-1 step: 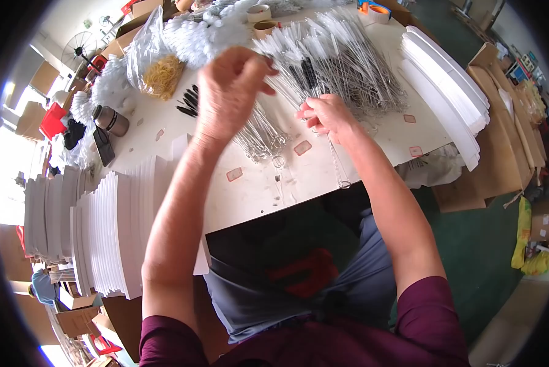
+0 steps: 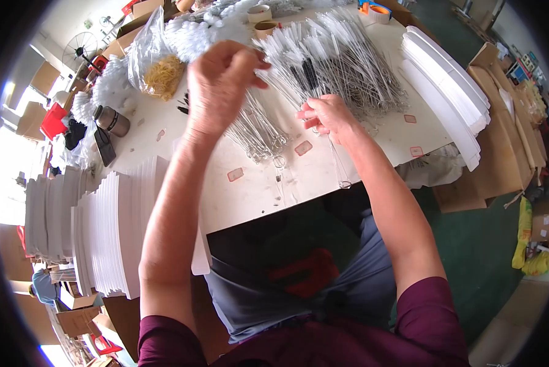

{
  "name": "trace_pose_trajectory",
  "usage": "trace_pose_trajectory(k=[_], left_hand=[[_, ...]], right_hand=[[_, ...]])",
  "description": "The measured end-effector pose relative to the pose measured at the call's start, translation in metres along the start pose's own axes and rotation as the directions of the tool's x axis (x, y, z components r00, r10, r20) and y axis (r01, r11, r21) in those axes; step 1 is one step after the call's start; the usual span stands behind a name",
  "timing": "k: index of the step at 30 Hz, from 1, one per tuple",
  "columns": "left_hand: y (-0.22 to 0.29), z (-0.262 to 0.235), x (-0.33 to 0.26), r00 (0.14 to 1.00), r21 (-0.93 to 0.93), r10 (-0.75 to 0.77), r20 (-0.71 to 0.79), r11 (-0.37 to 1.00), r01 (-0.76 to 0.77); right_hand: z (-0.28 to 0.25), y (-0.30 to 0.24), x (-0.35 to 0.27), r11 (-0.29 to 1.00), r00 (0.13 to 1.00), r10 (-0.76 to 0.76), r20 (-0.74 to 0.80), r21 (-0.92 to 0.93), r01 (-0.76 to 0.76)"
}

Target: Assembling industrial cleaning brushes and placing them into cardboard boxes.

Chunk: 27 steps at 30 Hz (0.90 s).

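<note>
My right hand (image 2: pixel 329 116) is closed around a few black-bristled wire brushes (image 2: pixel 308 74). Their bristles point away from me, and the looped wire ends (image 2: pixel 343 182) hang below the fingers. Raised over the table is my left hand (image 2: pixel 222 82), its fingers curled in; whatever they may hold is too hard to make out. Beneath it lies a bunch of wire-handled brushes (image 2: pixel 256 137) with loops toward me, its black heads mostly hidden by the hand. A big pile of white-bristled wire brushes (image 2: pixel 363 64) spreads beyond my right hand.
White sheet stacks stand at the left (image 2: pixel 112 232) and right (image 2: pixel 443 92) of the table (image 2: pixel 244 199). Farther back are yellow rubber bands (image 2: pixel 163 78), tape rolls (image 2: pixel 259 13) and a dark bottle (image 2: pixel 111 120). Opened cardboard (image 2: pixel 501 122) lies to the right.
My left hand has shifted left and slightly up, covering more of the black brush heads. My right hand has hardly moved and keeps its brushes.
</note>
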<state>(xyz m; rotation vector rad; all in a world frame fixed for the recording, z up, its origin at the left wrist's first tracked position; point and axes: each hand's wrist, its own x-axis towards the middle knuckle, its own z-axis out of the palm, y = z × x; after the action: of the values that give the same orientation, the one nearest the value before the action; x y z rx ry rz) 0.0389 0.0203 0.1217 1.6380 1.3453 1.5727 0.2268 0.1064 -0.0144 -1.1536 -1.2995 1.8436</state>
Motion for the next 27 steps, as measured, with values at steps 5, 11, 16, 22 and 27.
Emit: trace_pose_trajectory(k=[5, 11, 16, 22, 27], left_hand=[[0.023, -0.05, 0.026, 0.998, -0.072, 0.063, -0.019, 0.995, -0.064], [0.081, -0.09, 0.017, 0.993, -0.072, 0.106, -0.058, 0.991, -0.11], [0.11, -0.114, -0.013, 0.998, -0.095, 0.041, 0.055, 0.995, -0.036], [0.131, -0.113, -0.047, 0.942, -0.255, -0.202, 0.267, 0.928, 0.271], [0.118, -0.072, -0.072, 0.831, -0.356, -0.329, 0.449, 0.787, 0.504]], right_hand=[[0.003, -0.001, 0.001, 1.0, 0.999, 0.017, -0.036, -0.015, -0.017], [0.009, 0.002, -0.002, 1.0, 0.995, -0.028, -0.093, -0.004, 0.028], [0.005, -0.002, -0.01, 1.0, 0.996, -0.009, -0.084, -0.014, 0.008], [0.01, -0.026, -0.06, 0.989, 0.98, -0.135, 0.147, -0.045, 0.143], [0.042, -0.024, -0.115, 0.985, 0.896, -0.168, 0.412, 0.111, 0.133]])
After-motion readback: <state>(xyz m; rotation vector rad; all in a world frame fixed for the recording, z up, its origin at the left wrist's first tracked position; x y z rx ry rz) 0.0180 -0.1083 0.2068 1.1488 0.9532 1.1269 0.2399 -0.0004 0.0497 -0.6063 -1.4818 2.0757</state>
